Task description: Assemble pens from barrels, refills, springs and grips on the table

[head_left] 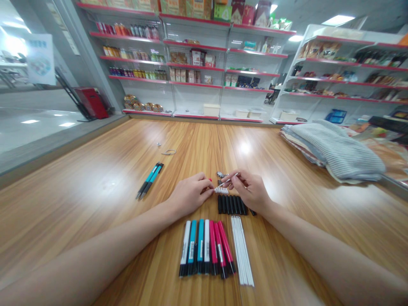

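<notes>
My left hand [191, 193] is closed with its fingertips pinched beside a row of small white parts [222, 190]. Whatever it pinches is too small to make out, and a bit of red shows by its fingers. Between the fingers of my right hand [250, 189] is a thin pale rod [230, 179], slanting down toward those white parts. Just in front of the white parts is a row of black pen grips [231, 204]. Small shiny metal pieces [220, 174] lie behind them, partly hidden by my right hand.
Nearer me, several white, blue and pink pen barrels [200, 242] lie beside white pen refills [242, 250]. Two blue-and-black pens [149, 180] rest at left, with a thin loop [168, 152] beyond. Folded cloths [334, 148] are stacked at right. Stocked shelves [194, 44] stand behind the wooden table [105, 178].
</notes>
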Demonstrator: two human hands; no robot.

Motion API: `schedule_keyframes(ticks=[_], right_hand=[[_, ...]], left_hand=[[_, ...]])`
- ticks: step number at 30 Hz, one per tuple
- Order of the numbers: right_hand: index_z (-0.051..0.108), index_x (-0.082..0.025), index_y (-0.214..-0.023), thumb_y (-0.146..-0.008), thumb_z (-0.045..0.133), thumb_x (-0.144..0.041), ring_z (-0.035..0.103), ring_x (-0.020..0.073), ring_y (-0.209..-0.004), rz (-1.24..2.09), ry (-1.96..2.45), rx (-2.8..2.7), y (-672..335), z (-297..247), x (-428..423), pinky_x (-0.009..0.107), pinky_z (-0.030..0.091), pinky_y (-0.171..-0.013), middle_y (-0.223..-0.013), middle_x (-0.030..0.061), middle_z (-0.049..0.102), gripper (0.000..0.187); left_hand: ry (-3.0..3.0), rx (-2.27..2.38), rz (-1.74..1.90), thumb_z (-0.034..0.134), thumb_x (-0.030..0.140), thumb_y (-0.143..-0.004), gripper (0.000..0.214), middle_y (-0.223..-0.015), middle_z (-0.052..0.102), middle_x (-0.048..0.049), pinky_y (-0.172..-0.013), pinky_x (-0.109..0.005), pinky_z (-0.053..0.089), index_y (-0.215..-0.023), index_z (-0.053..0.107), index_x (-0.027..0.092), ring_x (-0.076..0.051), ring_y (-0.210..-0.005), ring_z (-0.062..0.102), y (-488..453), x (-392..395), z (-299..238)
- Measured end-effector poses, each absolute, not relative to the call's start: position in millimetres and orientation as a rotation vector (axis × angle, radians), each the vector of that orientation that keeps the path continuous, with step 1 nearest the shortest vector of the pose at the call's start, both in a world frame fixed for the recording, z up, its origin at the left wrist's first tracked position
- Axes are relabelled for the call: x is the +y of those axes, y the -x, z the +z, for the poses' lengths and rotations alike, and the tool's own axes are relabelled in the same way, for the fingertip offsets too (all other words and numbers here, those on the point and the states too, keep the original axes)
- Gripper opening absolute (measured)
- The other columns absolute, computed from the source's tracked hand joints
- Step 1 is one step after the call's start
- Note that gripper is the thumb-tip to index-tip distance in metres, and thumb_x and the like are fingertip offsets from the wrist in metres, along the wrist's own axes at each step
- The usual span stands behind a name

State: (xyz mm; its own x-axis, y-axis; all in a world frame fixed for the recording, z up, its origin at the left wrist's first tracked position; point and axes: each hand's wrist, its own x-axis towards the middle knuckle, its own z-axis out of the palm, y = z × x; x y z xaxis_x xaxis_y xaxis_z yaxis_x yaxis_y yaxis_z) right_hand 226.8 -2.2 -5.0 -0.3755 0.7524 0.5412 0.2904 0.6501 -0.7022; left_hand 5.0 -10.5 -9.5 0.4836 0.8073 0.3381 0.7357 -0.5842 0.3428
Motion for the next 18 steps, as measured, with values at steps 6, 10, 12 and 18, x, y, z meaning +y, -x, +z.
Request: schedule_keyframes(ticks=[6, 10, 12, 18], right_hand=[[0.059, -0.015, -0.097, -0.096, 0.044, -0.026, 0.069, 0.0120, -0.077, 0.653, 0.793, -1.950, -226.4, -5.1, -3.3, 0.026, 0.057, -0.072, -0.090, 0.0067, 0.070, 0.019], [0.060, -0.015, -0.096, -0.095, 0.044, -0.025, 0.069, 0.0121, -0.076, 0.663, 0.778, -1.955, -225.0, -3.6, -5.0, 0.026, 0.057, -0.071, -0.086, 0.0062, 0.070, 0.019], [0.060, -0.015, -0.095, -0.095, 0.044, -0.025, 0.069, 0.0121, -0.075, 0.672, 0.773, -1.966, -224.4, -2.9, -5.8, 0.026, 0.057, -0.070, -0.085, 0.0059, 0.070, 0.018], [0.060, -0.015, -0.096, -0.095, 0.045, -0.026, 0.069, 0.0123, -0.075, 0.709, 0.764, -1.951, -223.4, -3.9, -7.7, 0.026, 0.058, -0.071, -0.089, 0.0069, 0.071, 0.018]], left_hand=[[-2.576, 1.342, 0.713, 0.048, 0.033, -0.091, 0.020, -0.093, 0.059, -0.0024, -0.076, -0.027, 0.045, -0.089, 0.065, 0.022, -0.015, -0.086, 0.058, -5.3, -10.1, -10.7], [-2.585, 1.340, 0.710, 0.048, 0.032, -0.091, 0.021, -0.093, 0.059, -0.0027, -0.076, -0.027, 0.045, -0.089, 0.065, 0.022, -0.015, -0.086, 0.058, -5.5, -9.7, -10.5], [-2.589, 1.337, 0.701, 0.047, 0.033, -0.092, 0.021, -0.093, 0.059, -0.0027, -0.076, -0.026, 0.045, -0.089, 0.065, 0.022, -0.015, -0.086, 0.058, -5.3, -10.0, -10.1], [-2.591, 1.333, 0.698, 0.047, 0.034, -0.092, 0.021, -0.093, 0.059, -0.0026, -0.075, -0.026, 0.044, -0.091, 0.066, 0.023, -0.015, -0.085, 0.058, -4.8, -10.4, -10.0]])
